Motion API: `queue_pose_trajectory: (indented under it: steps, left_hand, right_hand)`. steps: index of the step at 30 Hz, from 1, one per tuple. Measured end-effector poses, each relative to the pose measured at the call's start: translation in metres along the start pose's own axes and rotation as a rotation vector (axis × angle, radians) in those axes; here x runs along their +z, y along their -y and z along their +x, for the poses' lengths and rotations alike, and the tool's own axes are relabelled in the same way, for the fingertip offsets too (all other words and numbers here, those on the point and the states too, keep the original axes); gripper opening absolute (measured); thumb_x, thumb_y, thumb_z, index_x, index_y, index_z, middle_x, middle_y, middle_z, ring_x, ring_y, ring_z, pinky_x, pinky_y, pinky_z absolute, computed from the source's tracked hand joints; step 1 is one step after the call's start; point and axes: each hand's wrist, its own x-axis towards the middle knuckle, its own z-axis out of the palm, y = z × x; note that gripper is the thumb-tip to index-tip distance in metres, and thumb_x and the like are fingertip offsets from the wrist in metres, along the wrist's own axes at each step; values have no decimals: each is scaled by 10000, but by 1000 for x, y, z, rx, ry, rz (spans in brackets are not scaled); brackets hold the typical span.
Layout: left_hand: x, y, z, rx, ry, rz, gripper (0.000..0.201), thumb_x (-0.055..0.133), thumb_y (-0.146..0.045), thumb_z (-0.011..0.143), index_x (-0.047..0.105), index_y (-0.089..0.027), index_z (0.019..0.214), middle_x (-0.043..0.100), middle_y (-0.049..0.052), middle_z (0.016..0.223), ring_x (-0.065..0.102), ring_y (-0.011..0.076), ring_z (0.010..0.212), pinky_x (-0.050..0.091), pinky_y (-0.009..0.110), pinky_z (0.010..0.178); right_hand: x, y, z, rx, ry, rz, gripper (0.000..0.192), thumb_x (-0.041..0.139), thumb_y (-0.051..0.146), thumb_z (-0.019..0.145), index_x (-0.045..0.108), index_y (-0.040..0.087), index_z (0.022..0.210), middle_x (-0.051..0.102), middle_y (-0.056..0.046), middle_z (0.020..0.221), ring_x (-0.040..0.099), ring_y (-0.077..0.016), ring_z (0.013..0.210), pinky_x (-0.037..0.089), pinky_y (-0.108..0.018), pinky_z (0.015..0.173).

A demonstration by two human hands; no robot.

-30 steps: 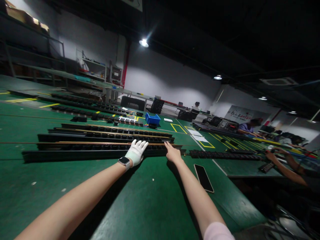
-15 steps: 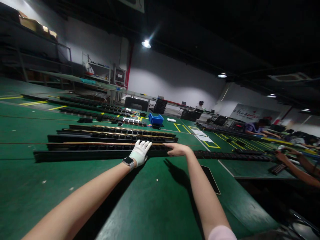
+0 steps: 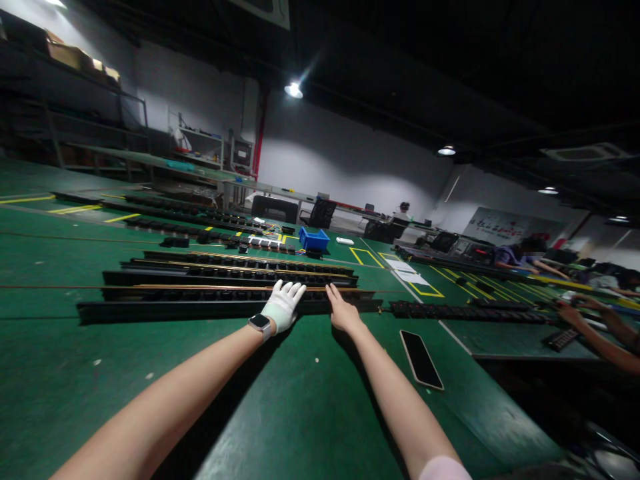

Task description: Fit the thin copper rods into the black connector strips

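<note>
My left hand [image 3: 283, 305], in a white glove with a watch at the wrist, rests with fingers outstretched on the nearest long black channel [image 3: 190, 311]. Beside it my bare right hand [image 3: 343, 310] lies on the same channel, its fingers extended forward and touching the edge near the right end. Thin copper-coloured rods [image 3: 200, 287] run lengthwise along the channel, passing by my left fingertips. More black channels with rods [image 3: 240, 270] lie parallel just behind. Neither hand appears to grip anything.
A phone [image 3: 421, 359] lies right of my right arm on the green table [image 3: 280, 413]. A black segmented strip [image 3: 465, 312] continues to the right. Farther back are a blue bin [image 3: 313, 239] and white papers [image 3: 405, 271]. At right, a co-worker's hands [image 3: 575, 310] hold something.
My right hand has moved down and slightly left onto the channel, from a pointing shape to extended fingers. My left hand stays on the channel. The phone is now fully uncovered.
</note>
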Motion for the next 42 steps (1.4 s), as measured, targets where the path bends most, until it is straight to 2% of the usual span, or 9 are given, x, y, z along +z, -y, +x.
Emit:
queue_pose_trajectory:
  steps: [3,6,8,11,13,18,25,36,42]
  left_hand:
    - [0,0,0,-2,-3,-6,858,660,-333,882,414,-186,1691,511,194,1684,479,400,1498,214,647,1301]
    - [0,-1,0,-9,2,-4,849,657,-333,886,419,-176,1686,508,195,1686,485,394,1492,209,639,1306]
    - [1,-1,0,-11,6,-4,847,655,-336,888,418,-173,1685,502,192,1691,477,392,1502,204,634,1310]
    - [2,0,0,-8,12,-4,850,658,-342,889,416,-170,1686,497,191,1694,465,396,1510,198,641,1312]
    - [4,0,0,-8,9,1,842,648,-351,900,412,-174,1689,494,186,1698,463,396,1511,198,640,1312]
    - [5,1,0,-15,18,10,830,619,-373,929,391,-163,1698,482,191,1706,458,396,1517,189,640,1314]
    - [1,1,1,-1,42,-11,896,649,-367,891,356,-170,1714,474,210,1703,452,407,1512,176,666,1308]
    - [0,-2,0,-5,60,1,900,630,-362,909,313,-195,1735,468,195,1710,451,407,1507,161,654,1305]
    - [3,-1,0,-3,33,6,874,629,-369,912,348,-179,1716,469,186,1711,444,403,1515,167,646,1307]
  right_hand:
    - [2,2,4,14,-55,-17,948,477,193,979,20,424,1777,52,-11,1862,750,-252,1197,603,-414,948]
    - [-2,7,9,18,-115,16,968,457,204,977,-51,424,1770,26,2,1862,746,-241,1201,603,-402,931]
    - [-3,10,12,20,-85,19,1008,478,189,950,-62,421,1769,11,4,1862,746,-239,1195,605,-400,927]
    - [0,13,14,21,-21,-21,1020,506,159,911,30,396,1782,53,-2,1861,748,-253,1193,603,-423,955]
    - [0,14,15,12,-27,-38,992,496,156,916,76,390,1784,100,-2,1857,744,-265,1208,597,-442,981]
    - [0,17,15,-40,-32,-27,999,490,145,929,49,462,1768,110,23,1857,720,-256,1271,579,-435,1020]
    - [-5,20,18,-54,-7,-26,931,493,158,956,144,452,1768,182,18,1847,683,-273,1343,572,-446,1051]
    - [4,18,17,-48,-20,15,918,489,171,985,103,420,1779,142,-16,1857,713,-291,1286,575,-446,1052]
    - [5,23,20,-52,-39,7,884,477,154,984,160,348,1786,174,-43,1849,707,-290,1295,585,-430,1042]
